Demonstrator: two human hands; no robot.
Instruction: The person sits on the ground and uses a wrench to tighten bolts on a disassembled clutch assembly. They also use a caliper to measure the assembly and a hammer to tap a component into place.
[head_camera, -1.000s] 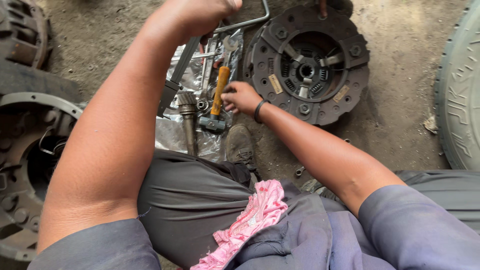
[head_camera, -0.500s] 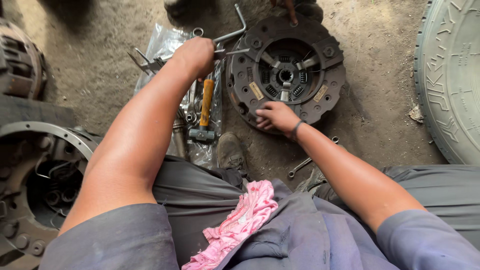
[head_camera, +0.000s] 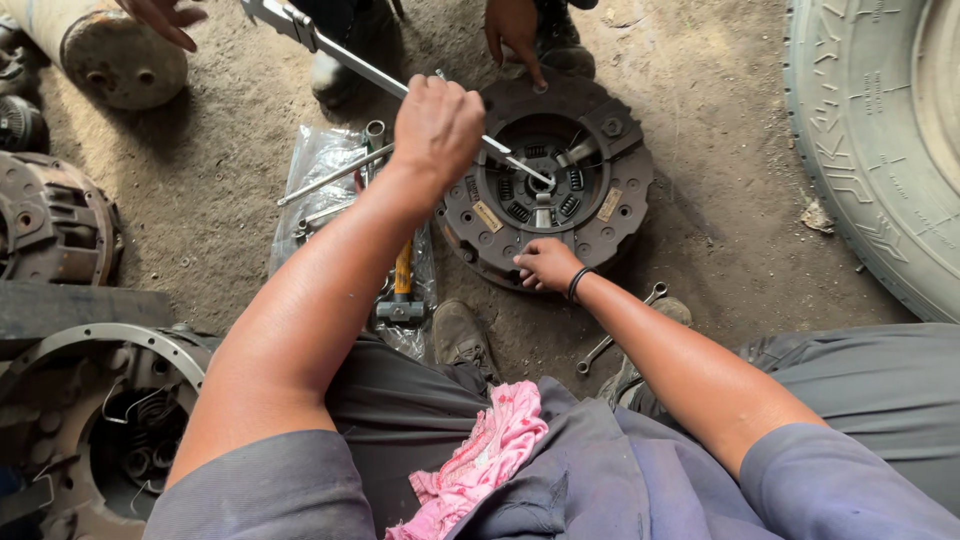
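Far left lie two round metal housings, one (head_camera: 55, 225) above the other (head_camera: 100, 420), at the picture's edge. A clear plastic bag (head_camera: 320, 170) carries loose tools and one orange-handled hammer (head_camera: 402, 280). The left hand (head_camera: 438, 125) is clamped on a long steel bar (head_camera: 350, 62) running into the clutch plate (head_camera: 545, 185). The right hand (head_camera: 545, 265) grips that plate's near rim. Two yellowish labels sit on its face. Bare dirt floor (head_camera: 730, 200) separates it from one tyre (head_camera: 880, 140).
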